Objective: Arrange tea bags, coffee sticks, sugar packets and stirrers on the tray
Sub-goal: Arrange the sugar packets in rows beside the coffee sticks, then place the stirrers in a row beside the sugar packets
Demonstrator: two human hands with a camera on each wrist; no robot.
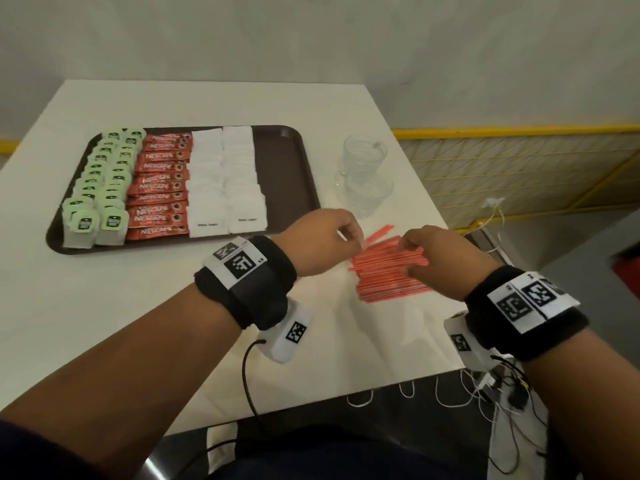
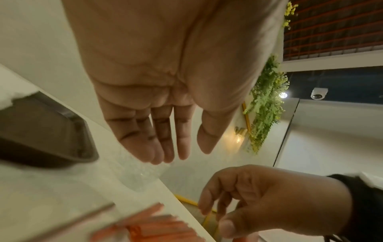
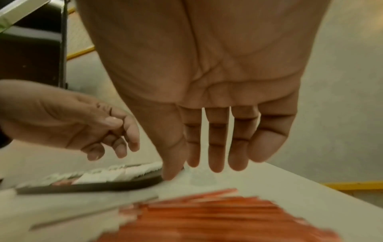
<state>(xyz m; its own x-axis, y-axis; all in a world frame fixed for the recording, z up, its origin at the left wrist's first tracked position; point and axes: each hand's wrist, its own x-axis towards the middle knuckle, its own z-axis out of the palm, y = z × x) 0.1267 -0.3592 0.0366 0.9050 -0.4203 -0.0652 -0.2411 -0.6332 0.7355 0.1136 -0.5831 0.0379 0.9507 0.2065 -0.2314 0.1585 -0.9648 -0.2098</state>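
A pile of orange-red stirrers [image 1: 388,271] lies on the white table right of the brown tray [image 1: 284,174]. On the tray are rows of green tea bags [image 1: 100,188], red coffee sticks [image 1: 161,185] and white sugar packets [image 1: 225,181]; its right strip is bare. My left hand [image 1: 356,237] hovers at the pile's left end, fingers relaxed and holding nothing. My right hand [image 1: 407,251] is over the pile's right part. In the wrist views, the left hand [image 2: 186,155] and right hand [image 3: 192,173] show straight fingers above the blurred stirrers [image 3: 207,217].
Two clear glass mugs [image 1: 363,161] stand on the table just right of the tray, behind the stirrers. The table's right edge runs close to the pile, with a yellow mesh rack [image 1: 519,161] beyond. Cables hang off the near right corner.
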